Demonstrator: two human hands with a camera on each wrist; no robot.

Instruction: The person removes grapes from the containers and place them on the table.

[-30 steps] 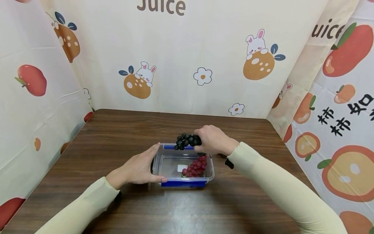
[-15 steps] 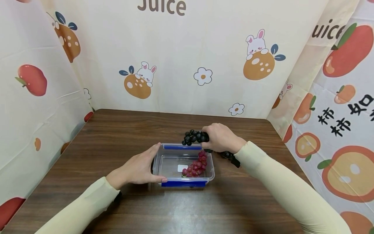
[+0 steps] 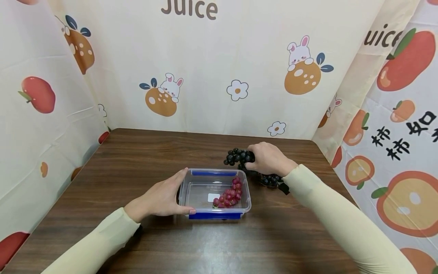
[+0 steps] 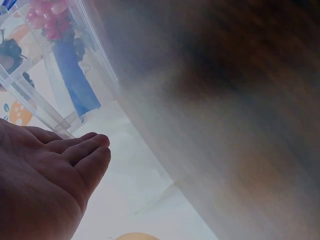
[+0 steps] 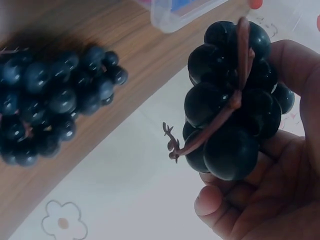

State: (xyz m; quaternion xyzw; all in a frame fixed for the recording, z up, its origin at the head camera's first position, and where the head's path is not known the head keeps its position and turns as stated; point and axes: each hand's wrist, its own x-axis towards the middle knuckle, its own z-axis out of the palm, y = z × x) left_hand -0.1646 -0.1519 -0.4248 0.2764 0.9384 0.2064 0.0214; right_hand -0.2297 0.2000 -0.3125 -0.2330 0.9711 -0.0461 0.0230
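My left hand [image 3: 161, 195] spans the left end of a clear plastic container [image 3: 196, 194] with blue clips. Its thumb touches the front rim and its straight fingers reach the back corner; the left wrist view shows those fingers [image 4: 92, 160] held together. Inside the container, a bunch of red grapes [image 3: 230, 196] lies toward the right. Behind its back right corner my right hand [image 3: 268, 158] grips a bunch of black grapes [image 5: 230, 105], stem showing. A second bunch of black grapes [image 5: 55, 100] rests on the table, partly hidden under the right wrist in the head view.
Brown wood-grain table [image 3: 164, 148] stretches around the container. A printed cloth [image 3: 205, 49] stands as a wall along the back edge and both sides. A small white label [image 3: 213, 197] shows in the container.
My right hand has moved right and slightly back with its black grapes, from over the container to beyond its back right corner. The left hand and container stay put.
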